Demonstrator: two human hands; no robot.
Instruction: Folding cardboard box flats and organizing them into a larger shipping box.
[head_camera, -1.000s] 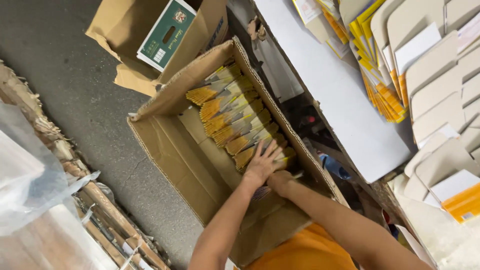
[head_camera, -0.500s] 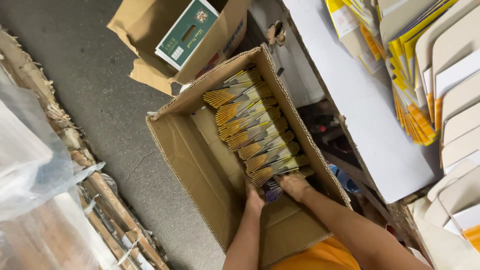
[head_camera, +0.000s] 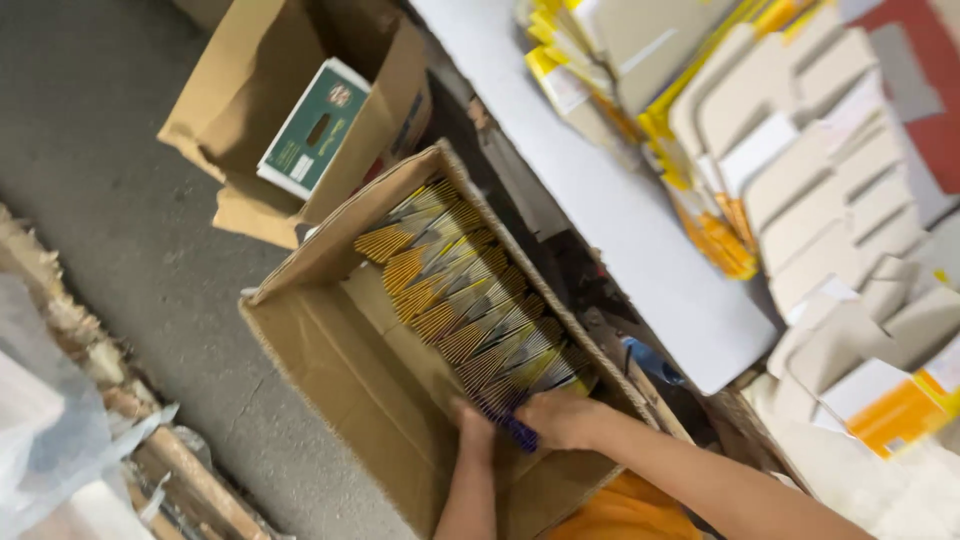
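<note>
The open cardboard box (head_camera: 330, 390), centre frame, has bare floor along its lower-left half; a packed row of yellow packets (head_camera: 470, 300) fills its upper-right side. The 2 hands, left hand (head_camera: 472, 425) and right hand (head_camera: 560, 418), block the lower end. A table edge (head_camera: 640, 230) crowds the right.

I see grey concrete floor (head_camera: 130, 200) carrying most. Open cardboard box (head_camera: 330, 400) sits directly on it, just beside second, smaller brown carton (head_camera: 250, 130) further off. Pile of clear plastic wrap (head_camera: 50, 440) and rough wooden pieces (head_camera: 150, 450) lie on floor at left edge. White table top (head_camera: 620, 210) runs along right side; on it I note stack of yellow and white flat packs (head_camera: 600, 60) and fanned grey card blanks (head_camera: 820, 190).
</note>
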